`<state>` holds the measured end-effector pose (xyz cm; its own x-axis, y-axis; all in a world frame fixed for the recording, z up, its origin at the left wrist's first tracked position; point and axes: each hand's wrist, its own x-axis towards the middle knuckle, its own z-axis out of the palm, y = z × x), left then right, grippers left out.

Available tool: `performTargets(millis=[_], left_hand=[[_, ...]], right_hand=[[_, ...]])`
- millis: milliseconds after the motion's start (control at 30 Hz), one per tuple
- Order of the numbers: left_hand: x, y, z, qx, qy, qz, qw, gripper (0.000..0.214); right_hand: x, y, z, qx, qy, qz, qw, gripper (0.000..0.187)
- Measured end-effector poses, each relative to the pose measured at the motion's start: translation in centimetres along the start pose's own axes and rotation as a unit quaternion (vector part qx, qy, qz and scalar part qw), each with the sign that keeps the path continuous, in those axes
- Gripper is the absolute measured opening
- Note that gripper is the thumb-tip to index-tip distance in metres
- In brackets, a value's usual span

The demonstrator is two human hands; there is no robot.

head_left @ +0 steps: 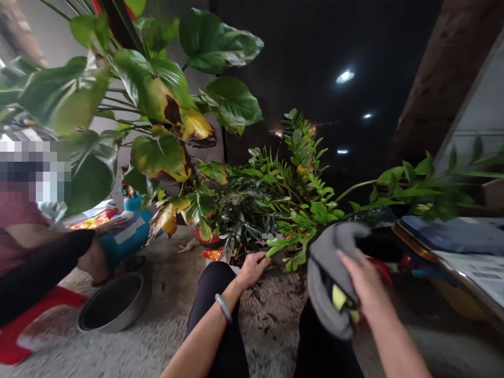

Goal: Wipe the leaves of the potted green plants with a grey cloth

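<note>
My left hand [252,269] reaches forward past my knee, fingers closed around a green leafy stem [280,248] at the base of the low potted plant [271,205]. A pale bangle [223,307] sits on that wrist. My right hand [364,281] is closed on a grey cloth [328,278] with a yellow patch, held up over my right knee beside the plant.
A big-leafed plant [157,100] with yellowing leaves rises at left. Another person sits at far left on a red mat [23,331], beside a metal bowl [114,303] and a teal pot [129,231]. A long arching stem [413,184] and stacked items [452,241] lie at right.
</note>
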<state>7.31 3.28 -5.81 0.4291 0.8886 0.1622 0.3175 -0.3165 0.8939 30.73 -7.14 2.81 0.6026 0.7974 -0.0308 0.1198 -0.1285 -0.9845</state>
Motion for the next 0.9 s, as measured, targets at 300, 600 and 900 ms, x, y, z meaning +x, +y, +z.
performTargets(millis=[300, 600, 900], left_hand=[[0.0, -0.2, 0.3, -0.006, 0.016, -0.001, 1.000, 0.028], [0.0, -0.6, 0.1, -0.001, 0.010, -0.010, 1.000, 0.029], [0.0, -0.5, -0.1, 0.003, 0.001, -0.021, 1.000, 0.029]], right_hand=[[-4.8, 1.8, -3.0, 0.080, -0.082, 0.138, 0.984, 0.050], [0.4, 1.2, 0.2, 0.115, 0.039, 0.097, 0.988, 0.054], [-4.3, -0.6, -3.5, 0.051, -0.091, 0.127, 0.986, 0.059]])
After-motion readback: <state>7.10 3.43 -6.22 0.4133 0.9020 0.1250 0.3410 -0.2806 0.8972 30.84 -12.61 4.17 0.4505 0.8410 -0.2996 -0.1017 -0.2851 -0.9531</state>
